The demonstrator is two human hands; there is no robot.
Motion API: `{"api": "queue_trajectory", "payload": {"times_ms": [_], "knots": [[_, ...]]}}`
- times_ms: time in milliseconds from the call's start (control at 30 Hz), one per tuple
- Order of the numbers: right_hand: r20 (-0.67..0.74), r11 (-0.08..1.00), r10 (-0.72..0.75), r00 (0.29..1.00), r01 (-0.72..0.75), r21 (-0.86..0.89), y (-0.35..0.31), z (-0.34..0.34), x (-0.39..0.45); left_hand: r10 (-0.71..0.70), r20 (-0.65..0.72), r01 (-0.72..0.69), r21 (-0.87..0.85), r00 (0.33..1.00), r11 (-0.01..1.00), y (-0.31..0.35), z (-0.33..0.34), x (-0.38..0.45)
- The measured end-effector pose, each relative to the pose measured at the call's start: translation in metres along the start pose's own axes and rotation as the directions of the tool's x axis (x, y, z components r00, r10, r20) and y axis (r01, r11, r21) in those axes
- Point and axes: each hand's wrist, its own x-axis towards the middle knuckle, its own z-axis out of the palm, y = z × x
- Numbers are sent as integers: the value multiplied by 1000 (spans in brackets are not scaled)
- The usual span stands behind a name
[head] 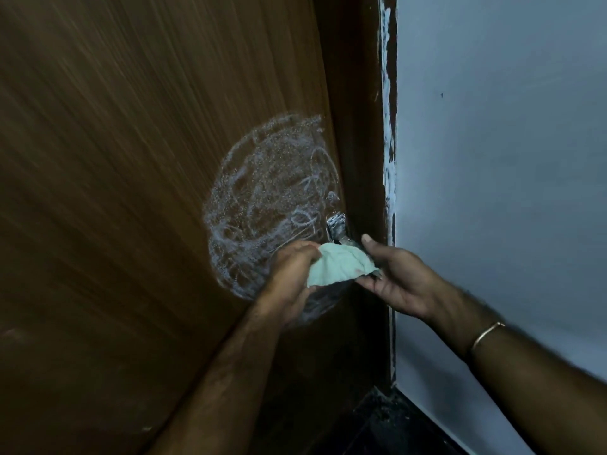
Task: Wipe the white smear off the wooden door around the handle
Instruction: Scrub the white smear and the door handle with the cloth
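Pinching the pale green cloth point(338, 266), your left hand point(292, 270) curls its fingers round the left end, forearm angled upward. Your right hand point(397, 277) cups the other end from below, thumb raised; its grip I cannot tell. Just above the fingers sits the metal handle point(336, 224). The white smear point(262, 205) spreads up-left across the wooden door point(131, 159), with a grey wall point(492, 159) to the right.

It looked like a room in a home, seen at a doorway. A brown wood-grain door point(131, 159) with a chrome handle point(336, 224) hung in a dark wooden frame point(358, 126), whose edge carried sloppy paint streaks point(387, 93). Beside it ran a plain blue-grey painted wall point(492, 159), which met a dark floor point(387, 421).
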Motion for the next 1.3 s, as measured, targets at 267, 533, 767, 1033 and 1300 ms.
{"api": "queue_trajectory", "payload": {"times_ms": [267,533,767,1033,1300], "knots": [[70,997,62,996,-59,-45,-4,-3,4,246,-116,-184,388,962,903,-14,-1,6],[13,998,-9,1000,10,-68,5,1,10,-6,116,0,50,993,999,-14,9,-8],[-71,849,-214,974,150,-507,9,4,4,-96,134,96,11,986,995,-21,5,-6],[-115,833,-315,942,216,-509,24,-16,4,-135,191,146,-47,972,988,-39,5,7],[-232,987,-21,972,-17,-159,24,-27,17,13,10,-15,317,1000,948,-34,12,12]]}}
